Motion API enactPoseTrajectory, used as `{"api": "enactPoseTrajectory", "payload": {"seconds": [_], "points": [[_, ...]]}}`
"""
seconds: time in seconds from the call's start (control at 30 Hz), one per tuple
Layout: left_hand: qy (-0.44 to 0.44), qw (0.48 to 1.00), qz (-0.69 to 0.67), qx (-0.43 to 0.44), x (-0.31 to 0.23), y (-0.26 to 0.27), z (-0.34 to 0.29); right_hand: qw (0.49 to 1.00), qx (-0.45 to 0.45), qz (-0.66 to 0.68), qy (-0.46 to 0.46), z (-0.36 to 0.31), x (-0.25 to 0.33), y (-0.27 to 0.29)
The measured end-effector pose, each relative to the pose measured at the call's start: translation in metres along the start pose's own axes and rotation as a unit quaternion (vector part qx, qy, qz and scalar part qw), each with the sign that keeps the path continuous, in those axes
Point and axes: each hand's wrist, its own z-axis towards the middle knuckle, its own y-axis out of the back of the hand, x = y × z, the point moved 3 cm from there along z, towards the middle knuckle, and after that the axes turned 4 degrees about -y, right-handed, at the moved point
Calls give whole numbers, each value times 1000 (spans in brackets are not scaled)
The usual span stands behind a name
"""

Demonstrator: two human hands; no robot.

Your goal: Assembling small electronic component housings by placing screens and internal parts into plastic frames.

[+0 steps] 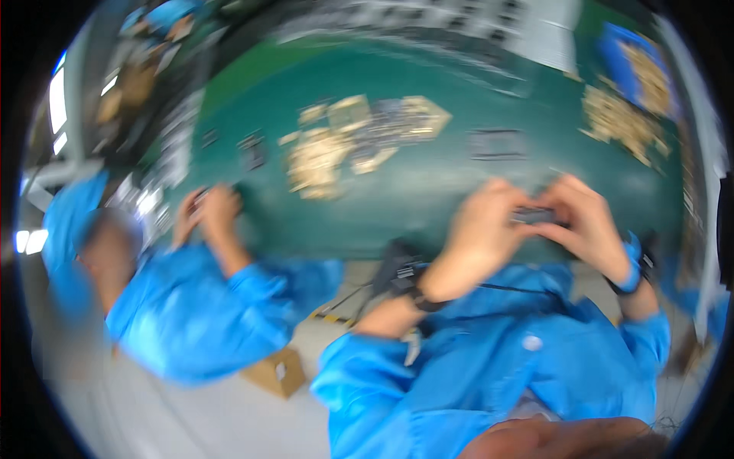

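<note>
Close to the table's near edge, my left hand and my right hand meet around a small dark rectangular piece. Fingers of both hands are closed on its two ends. Motion blur hides its detail, so I cannot tell its exact kind. Just beyond my hands a dark, flat rectangular frame-like piece lies on the green table.
Light tan pieces and grey ones lie mid-table. A blue bin and a tan pile sit at far right. At left, a co-worker in blue handles a small dark item. A cardboard box stands below.
</note>
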Motion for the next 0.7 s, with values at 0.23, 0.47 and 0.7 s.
{"api": "enactPoseTrajectory", "payload": {"seconds": [0.23, 0.47, 0.7], "points": [[-15, 997, -68, -18, 1, -18, 2, 998, -18, 16, -53, -14, -26, -1], [-18, 994, -104, 4, 14, -14, 0, 995, 42, 42, -82, -3, -19, 4], [-14, 998, -52, 14, 10, -22, 3, 995, 7, 33, -97, -7, -21, -10]]}}
